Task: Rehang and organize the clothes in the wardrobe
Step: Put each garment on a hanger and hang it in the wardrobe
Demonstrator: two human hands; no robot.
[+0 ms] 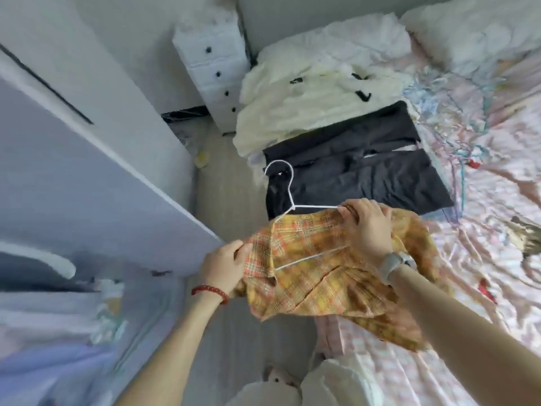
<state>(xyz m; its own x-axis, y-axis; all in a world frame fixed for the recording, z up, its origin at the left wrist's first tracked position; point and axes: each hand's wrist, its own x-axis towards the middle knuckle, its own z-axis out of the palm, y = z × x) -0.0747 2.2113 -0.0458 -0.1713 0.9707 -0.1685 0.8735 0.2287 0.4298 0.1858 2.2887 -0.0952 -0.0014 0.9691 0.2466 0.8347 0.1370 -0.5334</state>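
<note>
Narrow strip of floor [222, 183] running between wardrobe door [87, 183] on the left and bed [483, 200] on the right; little free room either side. Above that gap, near the bed's edge, yellow plaid shirt [316, 276] half threaded on white wire hanger [288, 197], hook up and free over the black garment [354, 174]. Left hand [225, 266] pinching the shirt's left edge, grip clenched on cloth. Right hand [366, 227] curled round the shirt's shoulder at the hanger's right end, grip grasping fabric, perhaps wire too; cannot tell. On the bed: black garment laid flat, cream fluffy coat [310, 101] heaped behind it, touching. White drawer unit [215, 63] in the far corner, drawers closed, contents unseen. Wardrobe interior at lower left blurred; pale folded cloth only. Hanger's lower bar partly hidden under plaid. Small yellow thing [202, 159] on floor, unclear
</note>
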